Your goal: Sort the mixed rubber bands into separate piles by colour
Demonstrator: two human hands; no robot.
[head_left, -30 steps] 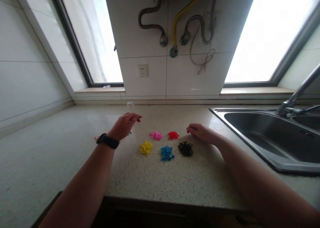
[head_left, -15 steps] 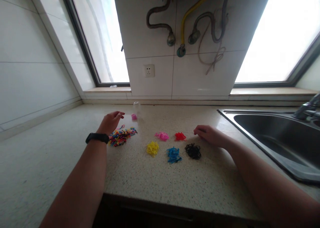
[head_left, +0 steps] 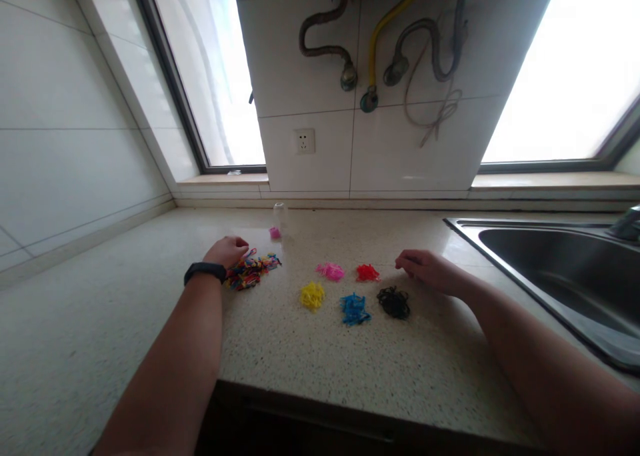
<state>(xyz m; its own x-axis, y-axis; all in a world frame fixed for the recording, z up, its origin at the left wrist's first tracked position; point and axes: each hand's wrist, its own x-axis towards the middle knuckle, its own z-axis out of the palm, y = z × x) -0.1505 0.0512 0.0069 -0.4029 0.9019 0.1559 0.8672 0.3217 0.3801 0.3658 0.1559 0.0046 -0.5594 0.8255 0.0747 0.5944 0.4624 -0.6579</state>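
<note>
Speckled desk [head_left: 325,363] under two windows, lots of tiny elastic bands on it. Left hand [head_left: 226,251] down at the mixed pile [head_left: 250,271] of many-coloured bands, fingers curled and resting on its left edge; can't tell if anything is pinched between them. Black watch band [head_left: 204,271] on that wrist. Right hand [head_left: 426,269] lying loosely closed on the desk just right of the red heap [head_left: 367,273], not visibly gripping anything, fingertips near but apart from it.

Sorted heaps between the two hands: pink heap [head_left: 330,271] and red in the back row, yellow heap [head_left: 313,297], blue heap [head_left: 355,309] and black heap [head_left: 394,303] in the front row, all apart from each other. Mixed pile sitting well left of those.

Behind the mixed pile, a small clear glass [head_left: 280,213] standing upright near the wall, with one little pink bit [head_left: 275,233] lying just in front of it. Steel sink [head_left: 560,269] off to the right, wall socket [head_left: 304,141] and some hoses [head_left: 380,43] up above.
</note>
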